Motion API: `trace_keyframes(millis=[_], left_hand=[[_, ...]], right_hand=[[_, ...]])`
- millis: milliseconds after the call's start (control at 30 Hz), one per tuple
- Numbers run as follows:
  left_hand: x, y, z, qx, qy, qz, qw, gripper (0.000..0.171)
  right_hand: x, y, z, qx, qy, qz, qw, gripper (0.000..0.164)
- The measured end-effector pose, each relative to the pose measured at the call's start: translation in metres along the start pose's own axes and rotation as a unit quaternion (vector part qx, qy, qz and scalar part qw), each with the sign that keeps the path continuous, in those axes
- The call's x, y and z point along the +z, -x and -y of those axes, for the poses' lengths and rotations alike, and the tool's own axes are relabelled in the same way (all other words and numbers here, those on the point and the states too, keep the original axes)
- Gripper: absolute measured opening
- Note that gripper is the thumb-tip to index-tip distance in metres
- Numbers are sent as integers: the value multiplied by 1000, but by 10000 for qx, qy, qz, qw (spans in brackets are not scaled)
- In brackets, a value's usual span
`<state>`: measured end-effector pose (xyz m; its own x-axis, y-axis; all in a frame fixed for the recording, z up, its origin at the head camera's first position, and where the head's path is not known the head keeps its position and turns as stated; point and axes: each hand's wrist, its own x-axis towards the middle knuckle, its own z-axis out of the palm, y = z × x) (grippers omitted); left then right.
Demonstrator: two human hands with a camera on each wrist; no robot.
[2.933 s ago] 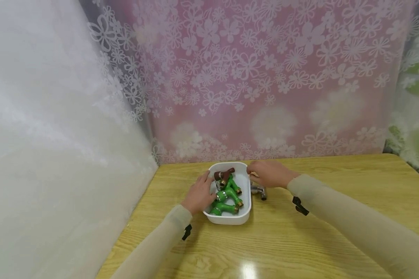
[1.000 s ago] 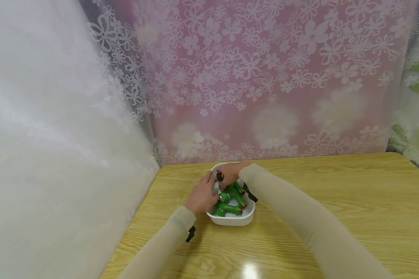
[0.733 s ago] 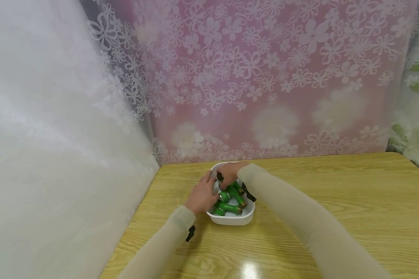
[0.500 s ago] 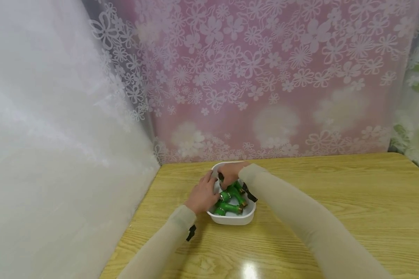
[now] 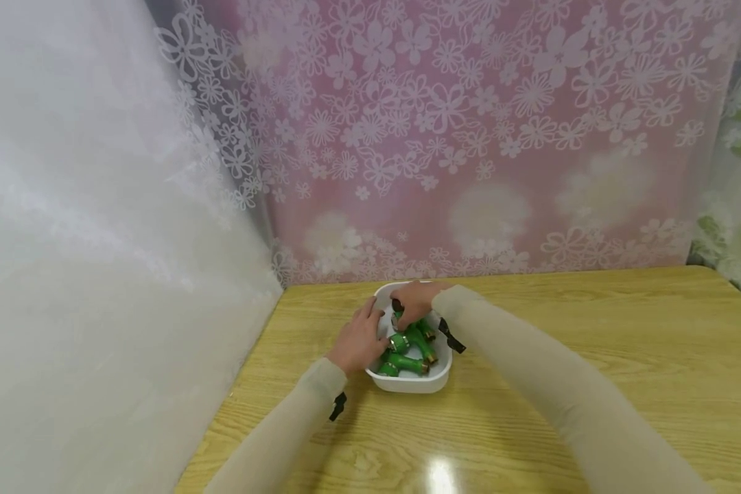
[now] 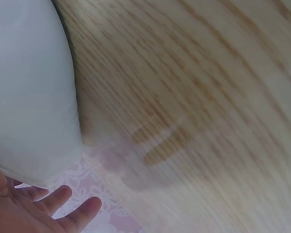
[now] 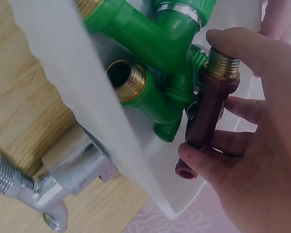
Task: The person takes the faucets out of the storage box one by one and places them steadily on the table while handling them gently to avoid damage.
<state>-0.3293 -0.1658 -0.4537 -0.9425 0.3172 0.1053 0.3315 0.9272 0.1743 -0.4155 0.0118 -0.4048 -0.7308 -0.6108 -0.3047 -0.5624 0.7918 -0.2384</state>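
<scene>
In the head view a white plastic tub [image 5: 410, 385] holds several green faucets [image 5: 407, 364] with brass threaded ends. My left hand [image 5: 357, 339] rests at the tub's left rim, thumb over the edge; in the left wrist view its fingers [image 6: 58, 199] are spread and fairly straight. Inside the far end of the tub, my right hand [image 5: 416, 302] grips a dark red faucet [image 7: 203, 114]. The right wrist view shows the thumb at its brass threaded end and fingertips around its body, with the green faucets [image 7: 138, 41] close beside it.
A chrome faucet [image 7: 70, 165] lies on the wooden table [image 5: 593, 329] against the tub's right wall; the right arm hides it in the head view. A pink flowered curtain [image 5: 469, 137] hangs behind the table, and a white sheet [image 5: 111, 240] on the left.
My right hand has gone from the tub's right rim into the tub and taken hold of the dark red faucet. It has just shifted slightly right. The left hand stays at the rim.
</scene>
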Motion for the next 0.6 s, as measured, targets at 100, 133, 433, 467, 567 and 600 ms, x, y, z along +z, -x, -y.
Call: trace_keyframes(millis=[100, 133, 433, 467, 567, 600], left_hand=[[0, 0, -1, 10, -13, -11, 10000, 53], [-1, 0, -1, 6, -16, -10, 10000, 53], [-4, 2, -4, -25, -111, 71, 9999, 54], [-5, 2, -4, -25, -122, 73, 9999, 54], [-5, 3, -5, -15, -138, 90, 9999, 54], [-6, 3, -5, -19, -133, 105, 9999, 54]], right_hand=[[-2, 4, -1, -241, -10, -52, 9997, 63], [-3, 6, -1, -320, -27, -74, 9995, 62], [-11, 33, 3, -906, -2, -352, 9953, 64], [-12, 37, 3, -966, -7, -374, 9946, 63], [-14, 48, 3, -1081, 119, -419, 9932, 62], [-14, 51, 3, -1107, 146, -442, 9928, 62]])
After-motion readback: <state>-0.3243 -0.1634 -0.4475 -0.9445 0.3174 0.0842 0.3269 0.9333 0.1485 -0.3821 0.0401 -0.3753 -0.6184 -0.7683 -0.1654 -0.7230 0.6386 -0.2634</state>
